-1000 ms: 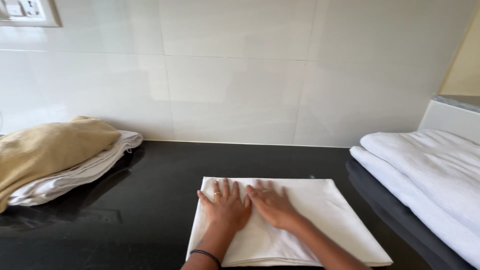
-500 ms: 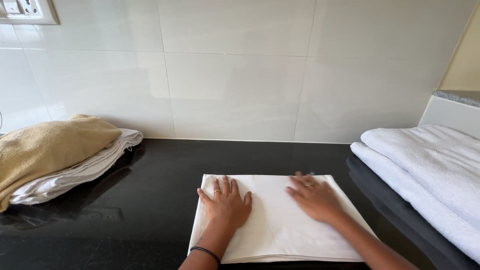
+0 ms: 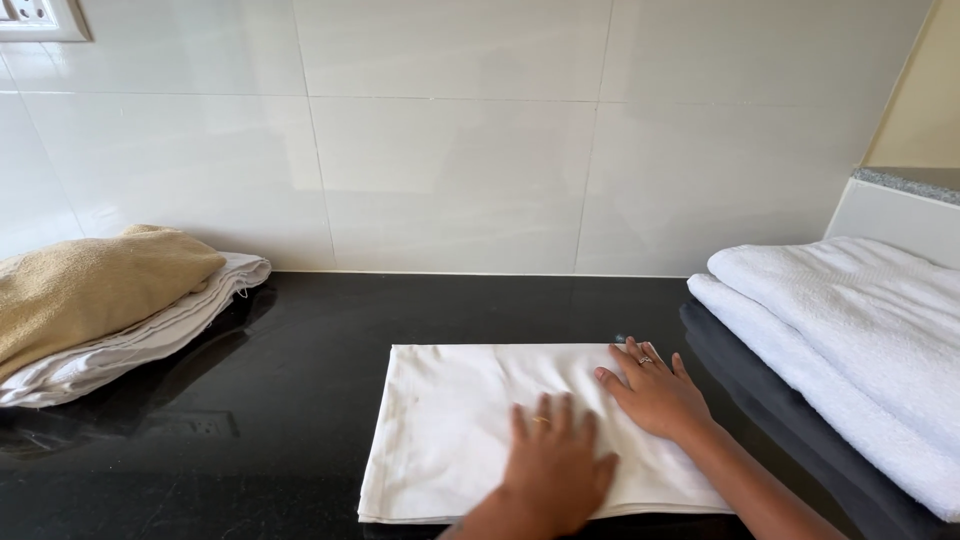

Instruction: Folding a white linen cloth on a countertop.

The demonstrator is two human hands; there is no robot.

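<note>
A view from above looks down at a glossy black bench (image 3: 300, 330) set against a wall of pale tiles (image 3: 450, 150). In the middle of the bench, near the front edge, lies a folded white cloth (image 3: 440, 430), a flat rectangle with its long side running left to right.

Both of the person's hands rest on the right half of this cloth. The left hand (image 3: 555, 465) lies palm down with fingers spread and pointing away from the person; a ring shows on one finger. Its grip is flat and open, closed around nothing, only pressing on the fabric. The right hand (image 3: 655, 395) lies just beside it, a little farther back and at the cloth's right end, also palm down with fingers spread and a ring on one finger. Its grip is likewise open and holds nothing.

At the far left of the bench sits a tan towel (image 3: 90, 285) on top of a folded white sheet (image 3: 170, 325). At the right edge lies a stack of thick white towels (image 3: 860, 320) over a dark grey layer (image 3: 770, 390). A switch plate (image 3: 40, 15) shows in the top left corner of the wall.
</note>
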